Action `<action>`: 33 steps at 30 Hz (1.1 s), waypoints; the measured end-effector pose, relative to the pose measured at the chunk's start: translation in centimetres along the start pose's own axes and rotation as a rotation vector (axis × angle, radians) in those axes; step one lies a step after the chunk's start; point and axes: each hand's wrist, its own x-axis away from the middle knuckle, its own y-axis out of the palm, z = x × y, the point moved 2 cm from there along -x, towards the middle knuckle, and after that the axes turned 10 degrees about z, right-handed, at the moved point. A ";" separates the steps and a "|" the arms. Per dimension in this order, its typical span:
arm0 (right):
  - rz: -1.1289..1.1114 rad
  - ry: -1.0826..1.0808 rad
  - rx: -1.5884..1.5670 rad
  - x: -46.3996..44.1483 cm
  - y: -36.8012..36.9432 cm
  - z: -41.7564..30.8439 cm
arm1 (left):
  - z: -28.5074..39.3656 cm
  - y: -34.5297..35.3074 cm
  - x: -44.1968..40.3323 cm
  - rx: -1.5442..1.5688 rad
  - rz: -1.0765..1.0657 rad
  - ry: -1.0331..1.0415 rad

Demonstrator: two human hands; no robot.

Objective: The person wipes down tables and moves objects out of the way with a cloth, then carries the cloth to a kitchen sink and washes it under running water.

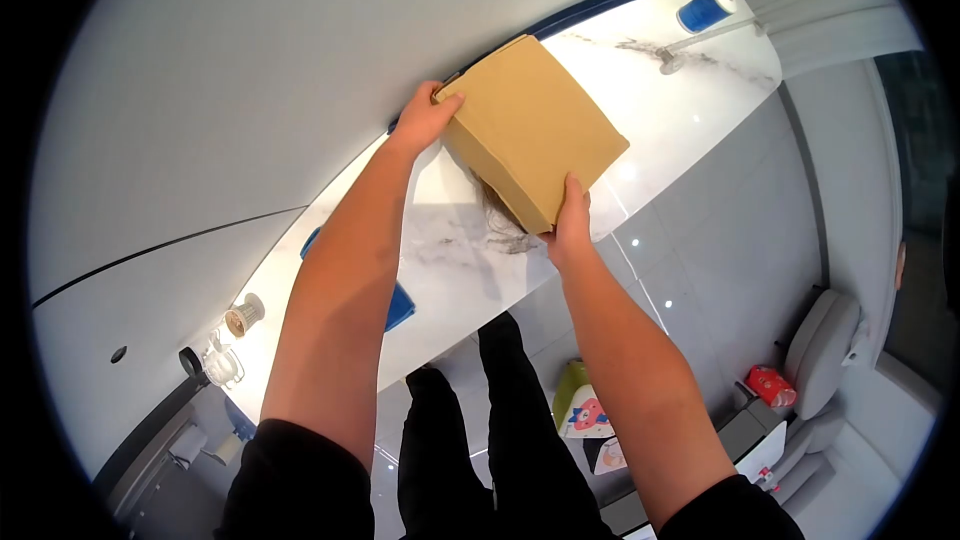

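A tan cardboard box (540,120) is held tilted over the white marble-patterned counter (440,260), close to the wall. At its upper left corner my left hand (428,116) grips the edge, thumb on the near face. My right hand (571,224) holds the lower right corner, thumb up along the side and the other fingers mostly hidden beneath. Something clear and crumpled, perhaps plastic, shows under the box's lower edge. Part of a blue object (400,307) lies on the counter, partly covered by my left forearm.
Two spray bottles, one with a blue label (706,10), stand at the counter's far right end near a grey metal fitting (670,62). A small jar (244,314) and a clear container (222,364) are at the left end. A green bin (570,392) is on the floor.
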 end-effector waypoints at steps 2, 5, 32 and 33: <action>0.010 -0.018 -0.012 -0.7 -0.2 0.5 | -0.5 0.3 0.1 0.027 0.023 -0.039; -0.082 -0.089 -0.048 -2.5 -1.3 1.9 | -0.9 0.6 0.8 0.100 0.044 -0.065; -0.827 -0.487 0.886 30.6 9.3 39.3 | -32.3 -36.3 54.7 0.543 1.112 -0.619; -0.837 -0.513 0.926 30.7 10.0 40.4 | -33.5 -36.4 55.3 0.587 1.141 -0.629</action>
